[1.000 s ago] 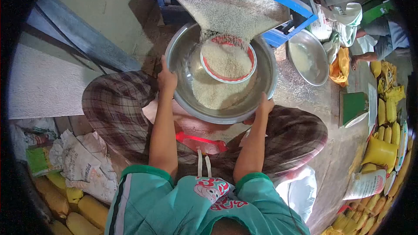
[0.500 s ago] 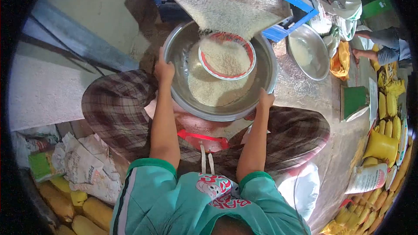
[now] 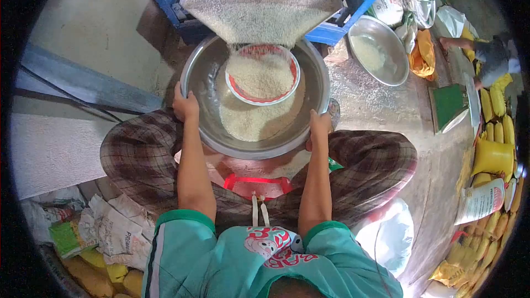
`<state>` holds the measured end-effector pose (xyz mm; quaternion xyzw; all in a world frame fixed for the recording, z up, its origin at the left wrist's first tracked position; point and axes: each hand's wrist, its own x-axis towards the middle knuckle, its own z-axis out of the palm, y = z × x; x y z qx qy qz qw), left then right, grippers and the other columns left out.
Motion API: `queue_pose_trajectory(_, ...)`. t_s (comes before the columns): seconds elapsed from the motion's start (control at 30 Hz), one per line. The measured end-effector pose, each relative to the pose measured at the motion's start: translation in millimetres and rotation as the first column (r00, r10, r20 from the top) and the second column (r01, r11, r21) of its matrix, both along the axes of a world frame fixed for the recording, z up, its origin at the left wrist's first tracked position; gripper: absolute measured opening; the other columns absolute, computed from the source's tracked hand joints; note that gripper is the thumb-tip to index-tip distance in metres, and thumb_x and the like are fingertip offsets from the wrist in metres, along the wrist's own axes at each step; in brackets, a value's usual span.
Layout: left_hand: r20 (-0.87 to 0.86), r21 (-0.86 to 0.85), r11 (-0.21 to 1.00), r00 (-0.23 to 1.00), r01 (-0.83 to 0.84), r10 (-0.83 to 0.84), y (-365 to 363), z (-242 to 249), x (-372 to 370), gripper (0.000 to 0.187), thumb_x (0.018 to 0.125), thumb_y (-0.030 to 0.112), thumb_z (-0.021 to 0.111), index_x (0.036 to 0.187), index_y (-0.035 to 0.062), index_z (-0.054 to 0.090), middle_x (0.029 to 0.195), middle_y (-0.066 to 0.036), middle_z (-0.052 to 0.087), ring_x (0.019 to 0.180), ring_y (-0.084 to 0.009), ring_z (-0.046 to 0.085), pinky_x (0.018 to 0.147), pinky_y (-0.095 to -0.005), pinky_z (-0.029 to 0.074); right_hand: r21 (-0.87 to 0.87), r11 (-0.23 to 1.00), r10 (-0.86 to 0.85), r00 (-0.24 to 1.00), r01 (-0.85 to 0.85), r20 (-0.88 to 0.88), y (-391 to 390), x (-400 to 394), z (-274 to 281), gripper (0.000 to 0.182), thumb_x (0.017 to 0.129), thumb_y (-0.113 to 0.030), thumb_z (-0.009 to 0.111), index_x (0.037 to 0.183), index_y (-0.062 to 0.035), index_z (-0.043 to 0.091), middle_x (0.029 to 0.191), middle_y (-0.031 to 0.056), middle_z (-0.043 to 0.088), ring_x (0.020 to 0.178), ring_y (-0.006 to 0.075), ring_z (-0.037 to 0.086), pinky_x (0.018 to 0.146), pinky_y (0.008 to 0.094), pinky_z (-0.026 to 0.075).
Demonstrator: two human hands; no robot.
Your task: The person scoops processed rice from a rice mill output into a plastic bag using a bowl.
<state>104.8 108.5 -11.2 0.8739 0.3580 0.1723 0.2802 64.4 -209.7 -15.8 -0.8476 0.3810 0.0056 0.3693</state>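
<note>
A large metal basin rests between my knees under a blue-framed chute. My left hand grips its left rim, and my right hand holds the rim at the lower right. Inside the basin a red-and-white bowl sits on a layer of grain. The bowl is heaped with grain, and more grain falls into it from the chute's lip. Fingers of both hands are closed on the basin, partly hidden by its edge.
To the right stands a second metal basin with some grain, beside an orange sack. Another person's arm shows farther right. Yellow packs line the right edge. Empty-looking sacks lie at lower left. A blue-grey beam runs at left.
The view has shifted, so the basin, bowl and chute appear farther left. The bowl remains under the falling grain, and both hands keep hold of the basin. The other person's arm has moved.
</note>
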Motion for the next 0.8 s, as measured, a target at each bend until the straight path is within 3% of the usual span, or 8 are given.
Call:
queue_pose_trajectory(0.27,-0.159,0.096,0.995,0.987,-0.015,0.03,-3,8,-2,0.045,0.068,0.015,0.051,0.112,0.0155,0.039,0.103,-0.017,0.044,0.092,-0.0324,0.044,0.075,-0.0406,0.036,0.632,0.762,-0.358,0.904,0.138,0.234,-4,22,-35,0.053,0.066,-0.03,0.057,0.099,0.0091,0.042,0.096,0.0253,0.046,0.088,0.0362,0.045,0.076,0.0361,0.035)
queue_pose_trajectory(0.33,-0.197,0.241,0.97,0.976,-0.043,0.092,-12,19,-6,0.045,0.068,0.016,0.051,0.112,0.0134,0.039,0.106,-0.018,0.04,0.095,-0.0325,0.041,0.077,-0.0409,0.034,0.105,0.875,-0.482,0.87,0.472,0.105,9,30,14,0.065,0.069,-0.035,0.054,0.111,0.0088,0.029,0.11,0.0267,0.033,0.102,0.0362,0.034,0.082,0.038,0.03)
queue_pose_trajectory(0.4,0.007,0.468,0.884,1.0,0.006,-0.01,-22,26,-8,0.043,0.067,0.019,0.051,0.108,0.0092,0.041,0.107,-0.018,0.035,0.098,-0.0327,0.035,0.08,-0.0426,0.03,0.078,0.872,-0.487,0.843,0.483,0.23,19,35,46,0.068,0.07,-0.036,0.053,0.113,0.0082,0.024,0.113,0.0262,0.027,0.105,0.0363,0.029,0.084,0.0387,0.028)
queue_pose_trajectory(0.5,0.235,0.358,0.915,0.931,0.185,-0.28,-39,21,-2,0.041,0.068,0.021,0.051,0.105,0.0075,0.042,0.103,-0.018,0.037,0.097,-0.033,0.036,0.079,-0.043,0.03,0.138,0.903,-0.428,0.823,0.407,0.374,34,49,42,0.072,0.07,-0.038,0.051,0.116,0.0067,0.018,0.117,0.0252,0.021,0.109,0.0362,0.024,0.087,0.0409,0.025)
queue_pose_trajectory(0.57,0.23,0.264,0.93,0.92,0.254,-0.317,-61,9,1,0.04,0.067,0.021,0.051,0.104,0.0078,0.043,0.103,-0.018,0.038,0.096,-0.033,0.036,0.079,-0.0432,0.029,0.232,0.92,-0.385,0.832,0.315,0.399,50,47,23,0.073,0.07,-0.038,0.051,0.117,0.0058,0.017,0.118,0.0246,0.021,0.109,0.0361,0.024,0.088,0.0425,0.024)
queue_pose_trajectory(0.63,0.24,0.172,0.929,0.901,0.327,-0.362,-66,-6,-2,0.039,0.067,0.021,0.051,0.103,0.0082,0.044,0.102,-0.017,0.038,0.096,-0.033,0.037,0.079,-0.0434,0.029,-0.001,0.986,-0.157,0.926,0.167,0.343,63,40,-2,0.073,0.07,-0.039,0.05,0.118,0.0042,0.017,0.119,0.0241,0.019,0.11,0.0361,0.023,0.088,0.0448,0.023)
queue_pose_trajectory(0.73,0.092,0.236,0.899,0.913,0.368,-0.398,-57,-9,-12,0.037,0.068,0.022,0.052,0.102,0.0092,0.045,0.103,-0.017,0.038,0.096,-0.0316,0.037,0.079,-0.0421,0.03,-0.017,0.965,-0.253,0.945,0.262,0.209,56,37,5,0.072,0.07,-0.039,0.051,0.118,0.004,0.018,0.118,0.0235,0.02,0.11,0.0361,0.023,0.088,0.0457,0.022)
queue_pose_trajectory(0.8,0.02,0.528,0.813,0.953,0.246,-0.301,-48,24,-16,0.04,0.069,0.026,0.053,0.105,0.0126,0.044,0.101,-0.015,0.041,0.095,-0.0312,0.038,0.078,-0.0431,0.03,-0.14,0.943,-0.25,0.923,0.3,0.292,36,38,16,0.074,0.069,-0.039,0.051,0.119,0.0031,0.016,0.119,0.0212,0.02,0.111,0.0353,0.021,0.088,0.0465,0.02)
